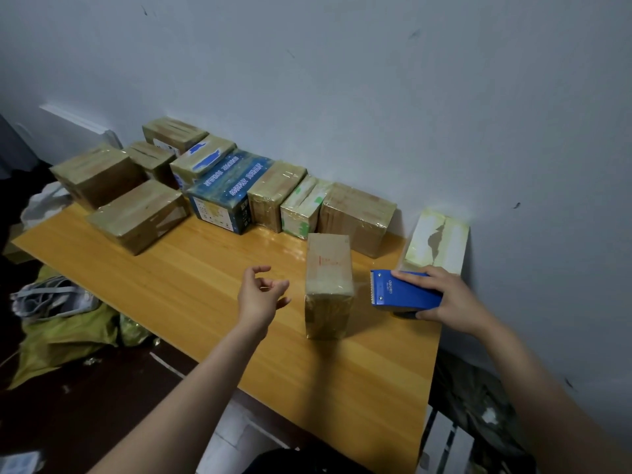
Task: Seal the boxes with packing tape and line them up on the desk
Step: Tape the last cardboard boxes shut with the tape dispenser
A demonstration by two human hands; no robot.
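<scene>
Hands are hovering apart over the desk point(191, 289). The right hand point(451, 302) is gripping a blue tape dispenser point(407, 290), fingers lying over its top and thumb underneath. Its toothed cutter is pointing at a tall brown box point(328, 285) standing on end just beside it. The left hand point(261, 295) is hanging on the other side of that box, near but not touching, with fingers loosely curled and holding nothing.

Eleven boxes are sitting on the desk, most of them shining with tape. One is the tall box between the hands. One pale box point(436, 246) with a torn label is lying in the right corner against the wall point(376, 97), just behind the dispenser. Four are lining up side by side along the wall: a wide brown box point(357, 217), a white box with green marks point(304, 206), a narrow brown box point(275, 195) and a dark blue printed box point(227, 191). Five more are clustering at the far left end, one bearing a blue patch point(203, 157).

Glossy orange wood is forming the desk top. Dark scuffs are marking the grey-blue wall. Down on the dark floor at the left, a yellow-green bag point(61, 340) is slumping beneath a pair of grey shoes point(51, 299).
</scene>
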